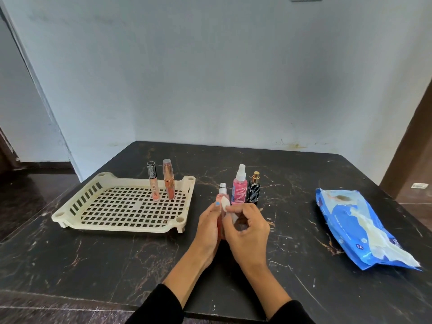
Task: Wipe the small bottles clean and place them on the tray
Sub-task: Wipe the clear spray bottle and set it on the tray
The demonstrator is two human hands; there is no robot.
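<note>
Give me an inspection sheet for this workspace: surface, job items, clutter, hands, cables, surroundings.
Surface: dark marbled table, scuffed with pale marks.
Job's things: cream slotted tray holds two upright tubes, one black-capped, one copper-capped. Pink spray bottle and black bottle with gold cap stand on the table right of the tray. Peach bottle is held upright with a white wipe against it.
Clutter: blue wet-wipe pack, open, wipe sticking out.
Hands: left hand grips the peach bottle; right hand pinches the wipe.
Cables: nothing seen.
Surroundings: pale blue wall, stained near the table edge; brown door frame at right.
</note>
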